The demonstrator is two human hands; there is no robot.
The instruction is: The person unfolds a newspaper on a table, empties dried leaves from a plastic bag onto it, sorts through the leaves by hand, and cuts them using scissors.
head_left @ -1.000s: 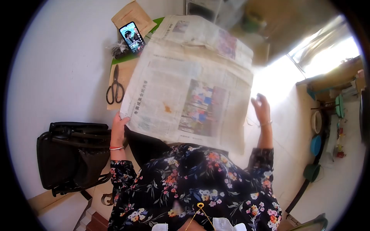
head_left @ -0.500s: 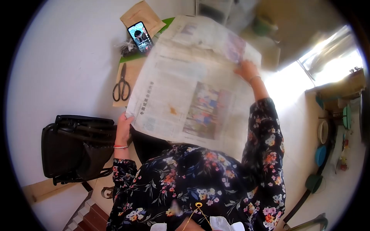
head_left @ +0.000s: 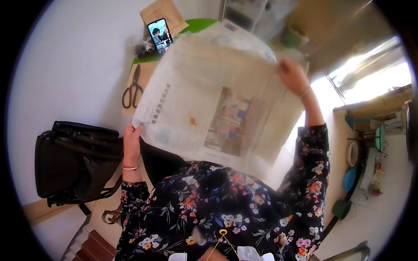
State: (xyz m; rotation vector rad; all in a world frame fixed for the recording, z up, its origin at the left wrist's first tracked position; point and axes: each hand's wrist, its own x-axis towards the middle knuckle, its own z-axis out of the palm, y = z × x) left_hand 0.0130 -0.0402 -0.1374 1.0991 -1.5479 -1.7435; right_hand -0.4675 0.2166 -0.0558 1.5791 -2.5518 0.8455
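Observation:
A large newspaper sheet (head_left: 187,104) spreads over the table and toward my lap, with an orange-brown stain and a colour photo on it. My left hand (head_left: 133,137) pinches its near left corner. At the upper right, my right hand (head_left: 291,74) has its fingers closed on the sheet's edge, which is lifted and blurred by motion. Black-handled scissors (head_left: 133,89) lie on brown paper left of the newspaper. Beyond them a phone (head_left: 160,36) with a lit screen leans near a brown paper packet (head_left: 163,14).
The round table's green top (head_left: 198,25) shows behind the newspaper. A black folding chair (head_left: 76,163) stands at the left by the white wall. Clear containers and a green pot (head_left: 295,35) are at the back. Basins, one blue (head_left: 349,179), line the right side.
My right hand came from beside the newspaper onto its upper right part, then drew the edge up and right. The sheet's far part has folded over, baring more green table. My left hand keeps its corner.

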